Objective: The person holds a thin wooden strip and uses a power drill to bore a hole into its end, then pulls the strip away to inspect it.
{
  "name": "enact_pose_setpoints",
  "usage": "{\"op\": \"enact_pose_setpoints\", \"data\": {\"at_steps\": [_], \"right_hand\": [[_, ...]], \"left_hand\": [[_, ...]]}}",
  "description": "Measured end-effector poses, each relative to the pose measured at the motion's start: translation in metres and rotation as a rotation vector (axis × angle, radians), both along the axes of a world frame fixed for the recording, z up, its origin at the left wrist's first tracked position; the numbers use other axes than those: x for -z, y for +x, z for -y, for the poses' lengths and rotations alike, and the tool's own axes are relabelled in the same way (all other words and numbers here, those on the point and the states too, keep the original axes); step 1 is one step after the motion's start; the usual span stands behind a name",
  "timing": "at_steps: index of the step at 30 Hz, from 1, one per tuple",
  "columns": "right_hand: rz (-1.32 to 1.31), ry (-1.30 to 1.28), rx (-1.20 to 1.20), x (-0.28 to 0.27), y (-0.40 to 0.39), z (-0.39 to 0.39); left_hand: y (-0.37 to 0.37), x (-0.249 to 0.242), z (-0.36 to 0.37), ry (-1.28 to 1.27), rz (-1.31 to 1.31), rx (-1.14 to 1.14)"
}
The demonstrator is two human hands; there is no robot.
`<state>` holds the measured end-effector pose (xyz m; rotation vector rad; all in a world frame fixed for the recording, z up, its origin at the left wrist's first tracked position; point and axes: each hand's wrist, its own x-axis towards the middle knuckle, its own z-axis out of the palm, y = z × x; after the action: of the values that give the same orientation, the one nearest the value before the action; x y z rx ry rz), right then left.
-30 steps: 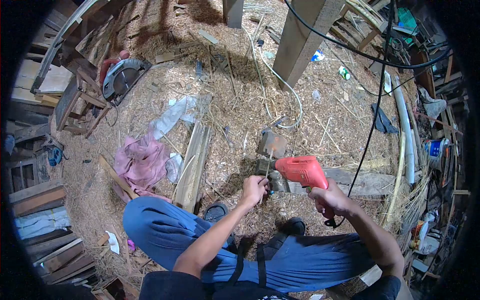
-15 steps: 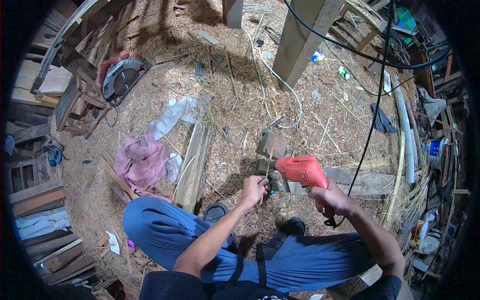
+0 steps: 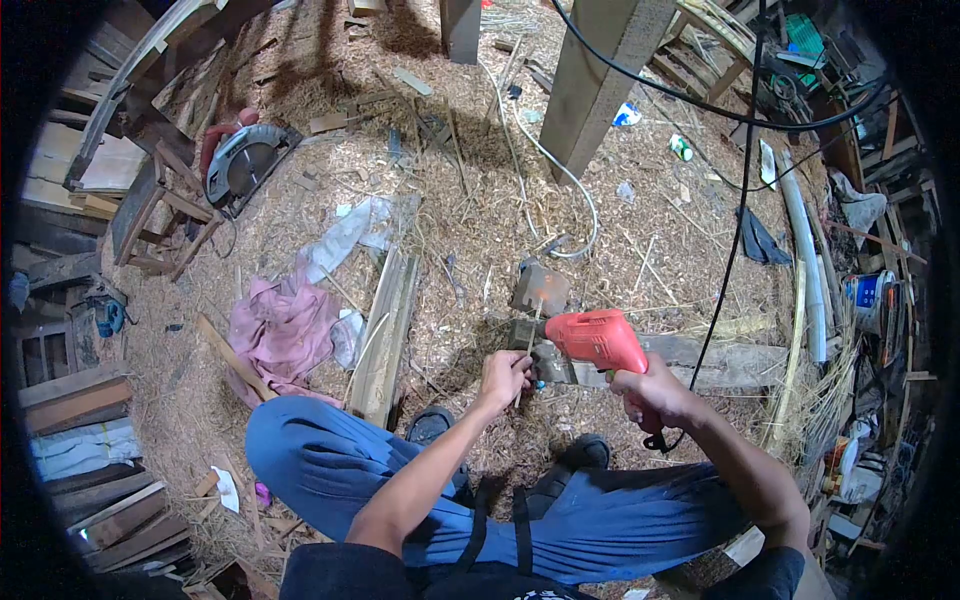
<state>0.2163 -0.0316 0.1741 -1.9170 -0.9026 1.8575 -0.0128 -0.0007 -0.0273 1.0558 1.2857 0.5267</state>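
Note:
My right hand [image 3: 655, 388] is wrapped round the grip of a red power drill [image 3: 600, 338], whose nose points left. A thin light stick [image 3: 535, 320], perhaps bamboo, is pinched in my left hand [image 3: 508, 377] and stands in front of the drill's nose. Whether the bit touches the stick is too small to tell. Just beyond lies a brownish block [image 3: 541, 288] with orange marks. Beside the drill nose is a darker, greyish block [image 3: 553, 363], partly hidden by the drill and my left fingers.
A circular saw [image 3: 248, 165] rests at the upper left. Nearer are a pink cloth [image 3: 282, 330] and a wooden plank [image 3: 388, 340]. A thick post [image 3: 605, 90] rises ahead. A black cable [image 3: 735, 270] hangs down on the right, near the drill. Wood shavings cover the floor.
The drill and both hands sit very slightly further left in the picture, along with much of the scene. Both grips look the same.

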Motion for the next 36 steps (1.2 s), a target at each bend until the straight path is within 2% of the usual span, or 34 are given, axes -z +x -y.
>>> {"op": "enact_pose_setpoints", "data": {"at_steps": [3, 6, 9, 11, 18, 21, 26, 29, 36], "right_hand": [[-0.023, 0.014, 0.031, -0.002, -0.003, 0.000], [-0.020, 0.032, 0.013, -0.002, -0.002, -0.001], [0.061, -0.006, -0.044, 0.000, 0.004, -0.005], [-0.021, 0.036, 0.006, -0.013, -0.002, -0.005], [-0.006, 0.012, -0.038, -0.032, 0.006, 0.002], [0.060, 0.086, -0.039, -0.037, 0.006, 0.009], [0.054, 0.056, -0.072, -0.047, 0.005, 0.007], [0.053, 0.098, -0.043, -0.045, 0.002, 0.008], [-0.014, 0.112, -0.033, -0.027, 0.008, 0.012]], "left_hand": [[-0.001, -0.010, -0.001, 0.005, -0.043, 0.013], [-0.001, -0.013, -0.001, 0.114, -0.107, 0.078], [0.004, -0.011, -0.001, 0.123, -0.151, 0.079], [0.001, -0.008, 0.001, 0.131, -0.163, 0.058], [-0.001, -0.011, -0.001, 0.136, -0.161, 0.065], [0.003, -0.010, 0.000, 0.117, -0.163, 0.119], [0.002, -0.005, -0.001, 0.096, -0.087, 0.059], [0.001, -0.005, -0.001, 0.086, -0.069, 0.007], [-0.001, 0.000, -0.002, 0.133, -0.086, 0.042]]}}
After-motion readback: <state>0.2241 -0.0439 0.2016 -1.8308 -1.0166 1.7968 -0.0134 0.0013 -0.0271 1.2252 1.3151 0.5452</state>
